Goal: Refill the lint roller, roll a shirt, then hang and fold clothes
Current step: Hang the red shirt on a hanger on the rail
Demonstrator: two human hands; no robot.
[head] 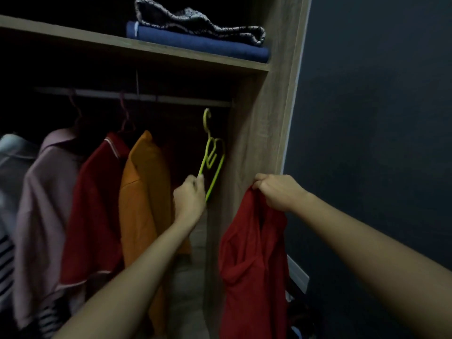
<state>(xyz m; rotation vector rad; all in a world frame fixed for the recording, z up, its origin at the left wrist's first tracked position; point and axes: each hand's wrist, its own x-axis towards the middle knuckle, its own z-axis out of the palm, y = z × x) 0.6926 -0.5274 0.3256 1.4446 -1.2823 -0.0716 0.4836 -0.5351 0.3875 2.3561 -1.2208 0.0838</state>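
left hand (189, 195): grip pinched on the lower arm of the green hanger (212, 157); hanger tilted, its hook just below the closet rail (171, 99), seemingly off it; right hand (276, 190): grip bunched tight on the top of the red shirt (252, 265), which hangs limp in front of the wardrobe's side panel (254, 133); beside the hanger: orange shirt (144, 192), dark red shirt (97, 204), mauve shirt (44, 204) on the rail; folded blue cloth (195, 42) on the shelf above; risks, judged: thin pinch may let the hanger twist or drop; bunched collar may snag while threading.
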